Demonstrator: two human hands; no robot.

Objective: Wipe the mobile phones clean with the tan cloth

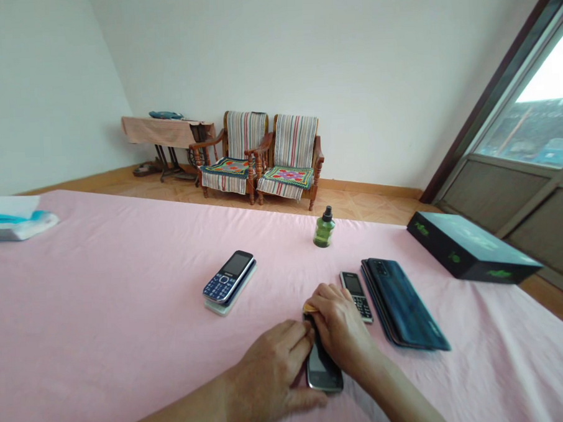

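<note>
A dark smartphone [322, 366] lies face up on the pink cloth, its upper half hidden by my hands. My left hand [274, 367] grips it along the left side, with the thumb near its lower end. Pinched in my right hand [335, 317] is a small yellow piece [309, 308], pressed on the phone's upper part; mostly covered, it could be a cloth or a sponge. Just beyond the right hand lies a keypad phone [354, 287], and beside that are stacked blue smartphones [404, 305].
Left of the hands, a blue keypad phone [229, 275] rests on a pale phone [220, 310]. A green spray bottle [324, 229] stands farther back. A black box [469, 246] sits at the right, a white and blue packet [18, 225] at the far left. Two chairs [288, 151] are beyond.
</note>
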